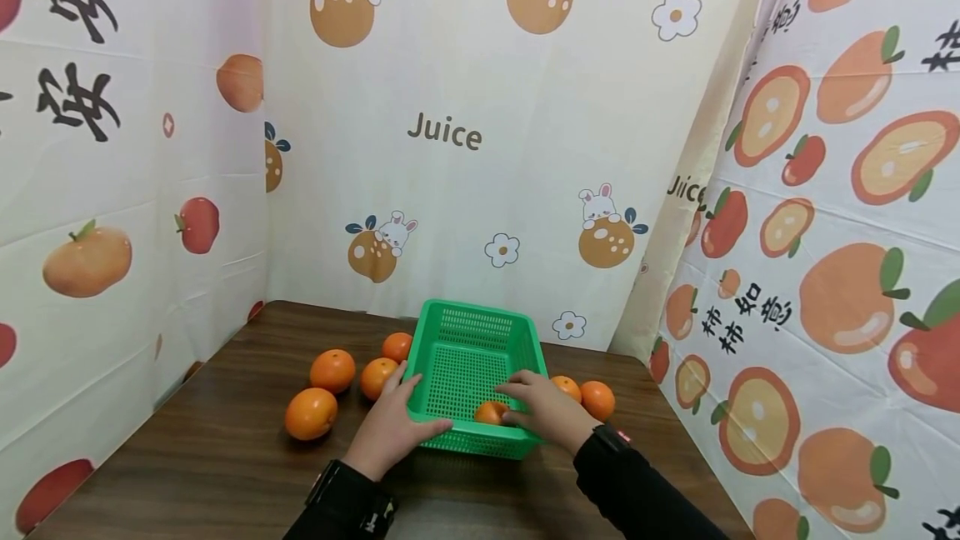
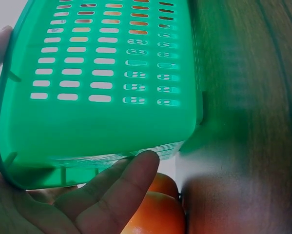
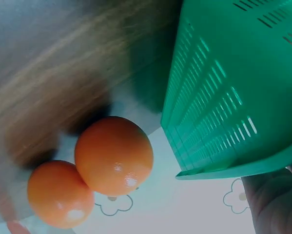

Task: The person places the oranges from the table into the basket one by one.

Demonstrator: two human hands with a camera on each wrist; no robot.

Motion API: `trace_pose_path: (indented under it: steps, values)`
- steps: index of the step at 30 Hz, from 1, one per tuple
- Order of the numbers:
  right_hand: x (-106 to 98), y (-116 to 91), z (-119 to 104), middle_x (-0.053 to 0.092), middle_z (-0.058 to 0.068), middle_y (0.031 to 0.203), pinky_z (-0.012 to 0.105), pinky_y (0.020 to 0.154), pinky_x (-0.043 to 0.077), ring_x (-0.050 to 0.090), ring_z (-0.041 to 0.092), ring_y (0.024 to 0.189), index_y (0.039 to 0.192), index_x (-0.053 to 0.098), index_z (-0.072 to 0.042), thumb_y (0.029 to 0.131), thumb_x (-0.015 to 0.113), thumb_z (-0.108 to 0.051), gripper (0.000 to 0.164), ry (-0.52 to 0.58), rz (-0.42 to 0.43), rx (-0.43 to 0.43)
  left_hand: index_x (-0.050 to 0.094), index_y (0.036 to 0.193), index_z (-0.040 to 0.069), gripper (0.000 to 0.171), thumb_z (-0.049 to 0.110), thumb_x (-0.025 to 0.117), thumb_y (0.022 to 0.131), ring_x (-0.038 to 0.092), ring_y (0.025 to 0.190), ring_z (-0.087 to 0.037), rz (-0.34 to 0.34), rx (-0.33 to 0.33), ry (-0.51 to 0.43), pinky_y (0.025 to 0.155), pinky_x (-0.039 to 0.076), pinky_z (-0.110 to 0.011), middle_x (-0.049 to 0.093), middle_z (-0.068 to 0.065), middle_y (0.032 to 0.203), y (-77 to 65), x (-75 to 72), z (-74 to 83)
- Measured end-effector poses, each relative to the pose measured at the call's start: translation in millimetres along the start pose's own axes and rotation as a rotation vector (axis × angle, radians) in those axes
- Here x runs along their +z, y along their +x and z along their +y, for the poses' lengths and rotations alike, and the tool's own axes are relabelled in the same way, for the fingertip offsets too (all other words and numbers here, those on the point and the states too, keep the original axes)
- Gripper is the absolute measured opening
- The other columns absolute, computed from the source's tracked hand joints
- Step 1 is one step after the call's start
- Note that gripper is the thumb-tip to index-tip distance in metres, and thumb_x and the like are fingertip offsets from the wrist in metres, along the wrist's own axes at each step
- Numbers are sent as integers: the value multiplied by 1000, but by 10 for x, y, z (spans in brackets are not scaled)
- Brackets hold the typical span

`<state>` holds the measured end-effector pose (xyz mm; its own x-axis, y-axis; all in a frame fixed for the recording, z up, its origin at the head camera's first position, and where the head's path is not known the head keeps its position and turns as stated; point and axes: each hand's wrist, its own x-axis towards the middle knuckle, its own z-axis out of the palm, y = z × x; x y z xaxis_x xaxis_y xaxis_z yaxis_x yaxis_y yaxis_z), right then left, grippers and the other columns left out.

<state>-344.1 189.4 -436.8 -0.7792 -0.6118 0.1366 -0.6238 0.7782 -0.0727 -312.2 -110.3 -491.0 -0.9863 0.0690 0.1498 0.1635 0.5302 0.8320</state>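
A green plastic basket with slotted walls stands on the table. My left hand holds its near left corner, thumb along the front rim and fingers down the left side; the left wrist view shows these fingers against the outer wall. Over the basket's near right corner reaches my right hand. Its fingers are spread and loosely bent beside an orange inside by the front wall, with the thumb overlapping the fruit's right edge. Only part of the right palm shows in the right wrist view.
Several oranges lie left of the basket, some close to its wall. Two more, one nearer and one partly behind my right hand, sit on the right. Printed cloths hang behind the brown wooden table and along both sides.
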Motion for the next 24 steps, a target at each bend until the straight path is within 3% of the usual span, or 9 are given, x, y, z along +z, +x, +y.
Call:
trace_pose_path:
  steps: [5,8,13,24]
  values:
    - [61,-78,-9,62,8,143,44,102,60,64,27,127,145,66,-23,99,78,-33,49,-31,125,16,50,159,8,112,74,84,75,36,156,-46,-1,-5,12,113,46,-67,21,-17,177,3,0,-5]
    - [105,-114,-13,60,10,146,47,106,58,62,31,132,147,64,-23,98,78,-33,52,-32,184,70,50,158,8,112,74,85,75,36,156,-46,0,-4,12,114,45,-67,21,-17,177,2,-1,0]
    - [155,-184,-22,56,10,153,55,112,53,56,35,140,150,62,-24,100,76,-36,54,46,247,193,50,159,8,112,74,85,75,36,157,-45,3,-7,11,114,45,-67,21,-17,177,-1,6,-3]
    - [243,-349,-8,53,10,155,54,113,52,53,33,142,154,58,-24,100,77,-35,58,169,358,330,49,159,8,112,75,84,75,36,157,-46,2,0,3,114,45,-67,21,-17,177,17,13,-24]
